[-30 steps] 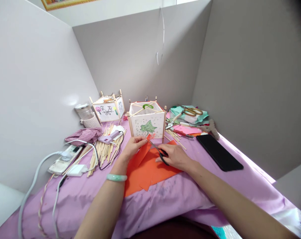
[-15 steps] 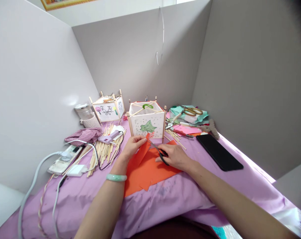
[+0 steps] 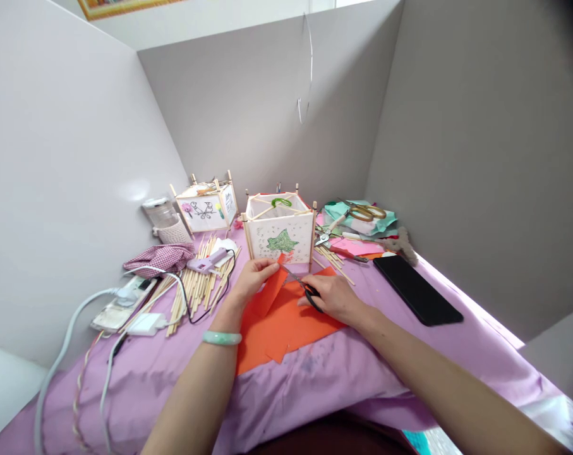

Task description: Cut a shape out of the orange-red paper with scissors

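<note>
My left hand (image 3: 256,278) pinches a strip of orange paper (image 3: 273,296) near its top, holding it upright and tilted. In my right hand (image 3: 336,296) is a pair of black-handled scissors (image 3: 311,296), with the blades pointing up and left at the strip's upper edge. Beneath both hands lies a larger orange sheet (image 3: 286,332) with small cut scraps on it. Just behind stands a white lantern (image 3: 300,230) with a wooden stick frame and a green leaf drawing; its lower part is partly hidden by the paper and my left fingers.
Left are a lilac glue gun (image 3: 208,260), several wooden sticks (image 3: 196,294), a power strip (image 3: 120,306) with cables and a second lantern (image 3: 203,216). On the right lie a black phone (image 3: 416,289), red-handled pliers (image 3: 345,253) and gold-handled scissors (image 3: 366,212). Grey panels surround the purple tablecloth (image 3: 362,373).
The scissor handles have drawn closer together in my right hand. My left hand and the strip have barely moved.
</note>
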